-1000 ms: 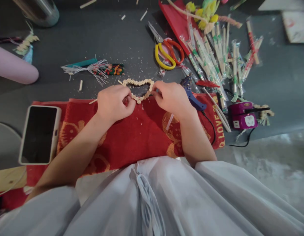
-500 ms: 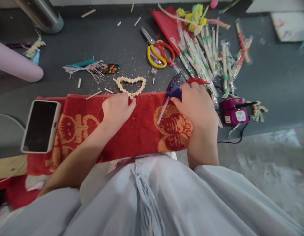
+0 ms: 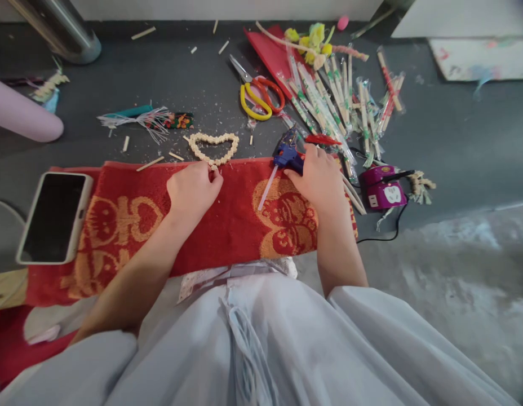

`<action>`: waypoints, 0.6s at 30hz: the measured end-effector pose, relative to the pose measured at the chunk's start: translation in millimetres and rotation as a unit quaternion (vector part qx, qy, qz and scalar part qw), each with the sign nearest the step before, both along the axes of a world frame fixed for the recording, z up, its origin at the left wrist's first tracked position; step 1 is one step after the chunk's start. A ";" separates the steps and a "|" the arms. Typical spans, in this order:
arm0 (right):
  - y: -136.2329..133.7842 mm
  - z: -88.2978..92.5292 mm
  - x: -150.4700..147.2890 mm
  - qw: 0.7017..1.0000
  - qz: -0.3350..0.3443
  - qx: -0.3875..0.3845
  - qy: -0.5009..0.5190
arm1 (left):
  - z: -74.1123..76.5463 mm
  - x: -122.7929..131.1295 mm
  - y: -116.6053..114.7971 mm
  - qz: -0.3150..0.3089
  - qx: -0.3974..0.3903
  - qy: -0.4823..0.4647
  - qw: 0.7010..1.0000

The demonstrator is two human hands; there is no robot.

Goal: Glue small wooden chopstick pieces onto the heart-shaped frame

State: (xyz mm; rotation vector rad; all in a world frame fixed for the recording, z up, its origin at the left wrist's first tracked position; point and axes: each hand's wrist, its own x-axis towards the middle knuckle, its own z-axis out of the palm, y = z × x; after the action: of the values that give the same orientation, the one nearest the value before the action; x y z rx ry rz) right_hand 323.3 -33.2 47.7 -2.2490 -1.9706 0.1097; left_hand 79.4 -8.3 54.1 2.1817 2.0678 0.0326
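My left hand (image 3: 194, 189) is closed, with thumb and fingers pinched at the lower tip of a heart-shaped ring (image 3: 235, 148) made of small pale pieces. The ring lies at the towel's far edge, partly on the dark table. My right hand (image 3: 320, 177) is wrapped round the handle of a blue glue gun (image 3: 286, 155). A translucent glue stick (image 3: 267, 189) sticks out of its back end toward me; its nozzle points away. Beneath both hands is a folded red towel (image 3: 227, 225) with orange figures.
Scissors (image 3: 257, 98) and wrapped chopsticks (image 3: 324, 104) lie behind my right hand. At right stands a purple power socket (image 3: 384, 189) with a black cable. A phone (image 3: 54, 217) rests at left, near a lilac cylinder (image 3: 27, 110). Short stick pieces (image 3: 150, 163) and crumbs are scattered about.
The whole view has shifted, so things appear slightly farther left. Both hands keep their holds on the heart-shaped ring and the glue gun.
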 end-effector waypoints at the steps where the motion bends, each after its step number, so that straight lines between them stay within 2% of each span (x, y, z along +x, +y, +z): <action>1: 1.7 -1.3 1.1 1.000 0.001 0.000 -0.002 | -0.5 -0.7 0.4 0.000 0.001 -0.002 1.000; 12: 9.5 5.3 0.2 0.998 0.025 -0.034 -0.051 | -4.2 -0.4 2.5 -0.007 0.012 0.009 1.000; 18: 0.5 14.5 -2.4 0.999 0.020 -0.023 -0.024 | -4.4 -1.6 3.1 -0.016 0.017 0.011 1.000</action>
State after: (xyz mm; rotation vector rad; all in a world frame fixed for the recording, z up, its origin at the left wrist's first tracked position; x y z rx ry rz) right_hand 320.9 -32.8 62.2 -2.2611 -2.0571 0.1076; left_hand 77.9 -5.2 49.7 2.2437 2.0595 0.0420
